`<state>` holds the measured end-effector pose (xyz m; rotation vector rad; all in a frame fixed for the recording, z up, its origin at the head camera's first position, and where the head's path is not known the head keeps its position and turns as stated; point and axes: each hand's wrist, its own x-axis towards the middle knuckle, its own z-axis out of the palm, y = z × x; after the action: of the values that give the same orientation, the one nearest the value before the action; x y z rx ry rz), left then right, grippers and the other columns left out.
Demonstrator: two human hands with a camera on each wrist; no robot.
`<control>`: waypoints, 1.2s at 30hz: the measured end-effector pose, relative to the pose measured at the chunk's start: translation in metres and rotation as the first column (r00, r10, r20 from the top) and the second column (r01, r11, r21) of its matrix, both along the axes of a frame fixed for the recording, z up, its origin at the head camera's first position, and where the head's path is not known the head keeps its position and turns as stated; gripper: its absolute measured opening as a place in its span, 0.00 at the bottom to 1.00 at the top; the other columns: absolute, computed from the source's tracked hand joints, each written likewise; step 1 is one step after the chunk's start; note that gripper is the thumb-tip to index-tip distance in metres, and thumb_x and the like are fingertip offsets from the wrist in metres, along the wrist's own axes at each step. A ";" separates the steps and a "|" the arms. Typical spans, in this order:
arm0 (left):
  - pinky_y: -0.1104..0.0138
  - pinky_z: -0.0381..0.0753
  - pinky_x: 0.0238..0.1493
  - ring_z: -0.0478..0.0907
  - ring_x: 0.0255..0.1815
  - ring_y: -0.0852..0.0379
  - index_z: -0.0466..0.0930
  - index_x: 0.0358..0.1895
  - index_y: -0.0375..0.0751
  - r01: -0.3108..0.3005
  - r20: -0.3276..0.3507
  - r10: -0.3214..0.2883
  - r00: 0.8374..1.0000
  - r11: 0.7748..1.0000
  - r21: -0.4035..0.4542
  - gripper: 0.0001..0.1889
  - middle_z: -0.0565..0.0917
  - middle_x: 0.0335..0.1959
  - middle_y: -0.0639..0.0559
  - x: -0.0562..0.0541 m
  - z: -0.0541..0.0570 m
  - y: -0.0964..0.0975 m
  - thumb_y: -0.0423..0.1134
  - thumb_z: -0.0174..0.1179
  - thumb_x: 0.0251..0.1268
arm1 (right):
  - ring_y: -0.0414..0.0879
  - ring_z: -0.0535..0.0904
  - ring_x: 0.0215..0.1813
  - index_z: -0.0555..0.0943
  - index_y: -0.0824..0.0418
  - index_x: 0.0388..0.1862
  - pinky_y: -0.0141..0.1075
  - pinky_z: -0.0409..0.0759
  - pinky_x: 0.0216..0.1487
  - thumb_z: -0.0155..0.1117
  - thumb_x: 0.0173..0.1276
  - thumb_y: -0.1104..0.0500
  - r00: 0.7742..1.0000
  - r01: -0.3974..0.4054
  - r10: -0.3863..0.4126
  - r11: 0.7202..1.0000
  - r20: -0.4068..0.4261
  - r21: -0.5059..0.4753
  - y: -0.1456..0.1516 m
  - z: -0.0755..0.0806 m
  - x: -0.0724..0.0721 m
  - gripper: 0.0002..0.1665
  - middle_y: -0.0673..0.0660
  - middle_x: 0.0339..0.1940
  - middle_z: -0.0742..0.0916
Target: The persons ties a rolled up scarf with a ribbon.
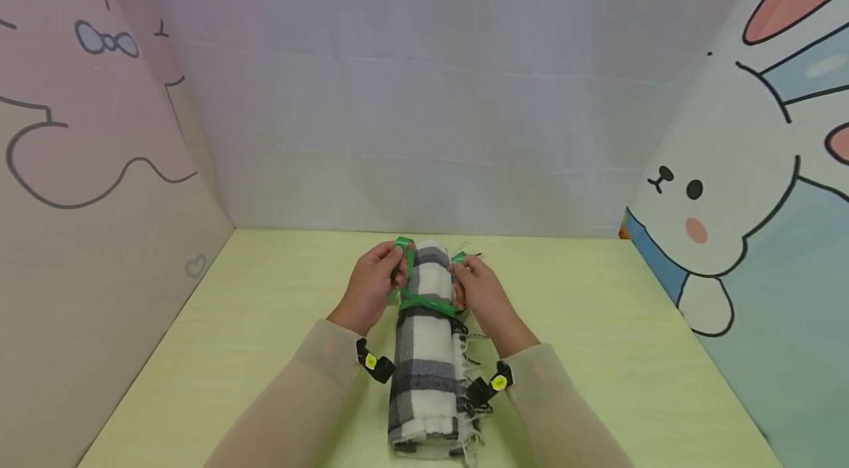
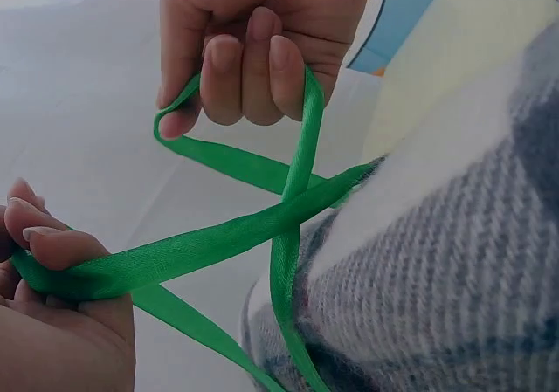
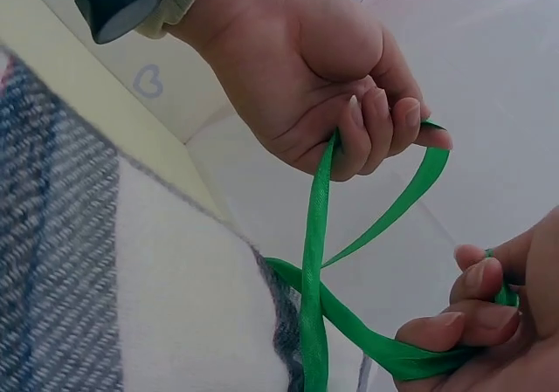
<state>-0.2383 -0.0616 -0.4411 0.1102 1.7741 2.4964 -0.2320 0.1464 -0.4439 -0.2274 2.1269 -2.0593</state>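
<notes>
A rolled black, grey and white plaid blanket [image 1: 431,357] with a fringe lies lengthwise on the table. Around its upper part runs a green ribbon [image 1: 427,304], crossed over itself on top. My left hand [image 1: 371,284], left of the roll, grips one length of ribbon in curled fingers; a loop stands up past its fingertips. Right of the roll, my right hand [image 1: 488,298] grips the other length. In the left wrist view the ribbon [image 2: 201,242] stretches between my left hand [image 2: 65,296] and the roll, with my right hand [image 2: 262,51] above.
The pale yellow table [image 1: 577,320] extends on both sides of the roll. A white back wall [image 1: 424,85] rises behind it. Cartoon-printed panels flank the table, with a rabbit [image 1: 723,180] on the right one. Each wrist wears a small black camera [image 1: 375,362].
</notes>
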 end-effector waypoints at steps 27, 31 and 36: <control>0.64 0.72 0.29 0.69 0.26 0.54 0.63 0.78 0.52 0.220 -0.195 -0.328 0.924 0.877 -0.428 0.22 0.76 0.37 0.45 0.019 -0.002 0.024 0.43 0.37 0.88 | 0.47 0.65 0.24 0.79 0.69 0.57 0.40 0.69 0.28 0.48 0.86 0.59 0.955 -0.207 0.221 0.974 -0.197 0.094 -0.005 0.005 0.004 0.17 0.56 0.34 0.79; 0.65 0.68 0.29 0.64 0.25 0.54 0.63 0.77 0.51 0.256 -0.180 -0.340 0.923 0.893 -0.369 0.21 0.71 0.35 0.46 0.019 -0.004 0.024 0.44 0.37 0.89 | 0.45 0.64 0.23 0.80 0.68 0.56 0.42 0.69 0.28 0.49 0.86 0.58 0.944 -0.249 0.268 0.961 -0.193 0.117 -0.002 0.005 0.001 0.17 0.56 0.30 0.76; 0.65 0.67 0.31 0.62 0.26 0.54 0.66 0.75 0.49 0.223 -0.165 -0.280 0.946 0.929 -0.297 0.20 0.69 0.34 0.47 0.019 -0.006 0.028 0.45 0.42 0.88 | 0.46 0.64 0.23 0.80 0.67 0.57 0.44 0.69 0.30 0.49 0.86 0.57 0.944 -0.263 0.279 0.958 -0.174 0.114 -0.001 0.007 0.002 0.17 0.53 0.24 0.71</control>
<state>-0.2196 -0.0339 -0.4469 0.5598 2.0152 2.1029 -0.2303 0.1458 -0.4368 -0.6884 2.1422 -1.8451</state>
